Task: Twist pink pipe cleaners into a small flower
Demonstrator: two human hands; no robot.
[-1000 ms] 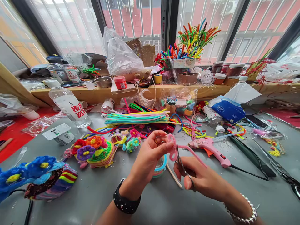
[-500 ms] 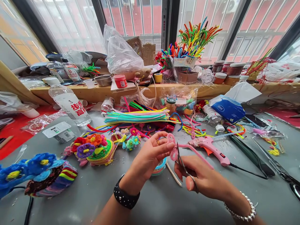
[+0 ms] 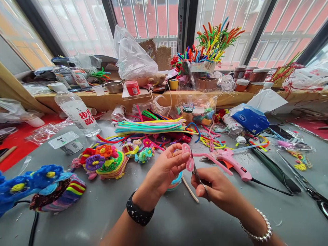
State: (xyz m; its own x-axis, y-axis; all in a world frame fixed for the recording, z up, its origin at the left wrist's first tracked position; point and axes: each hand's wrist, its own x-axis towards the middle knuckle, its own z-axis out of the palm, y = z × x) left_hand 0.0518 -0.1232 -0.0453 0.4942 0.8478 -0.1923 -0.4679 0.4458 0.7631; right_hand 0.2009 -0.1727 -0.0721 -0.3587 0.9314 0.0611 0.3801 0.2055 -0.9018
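Note:
Between the fingers of my left hand is a pink pipe cleaner, bent into small loops. Its straight tail runs off to the right, behind the scissors. My right hand is closed around a pair of scissors, the blades pointing up against the pipe cleaner beside the loops. Whether the tail is still joined there, I cannot tell. Below my left fingers, a round blue-rimmed container is partly hidden by that hand. A white stick-like piece lies by it.
A pink glue gun lies right of my hands, its cord trailing right. Behind is a bundle of pipe cleaners. Fuzzy flower pieces and a blue-flowered one lie left. A water bottle and tissue pack stand further back.
The scissors and my right hand have shifted slightly left and up, with the blades closer to the loops. The pink tail now lies higher near the blades.

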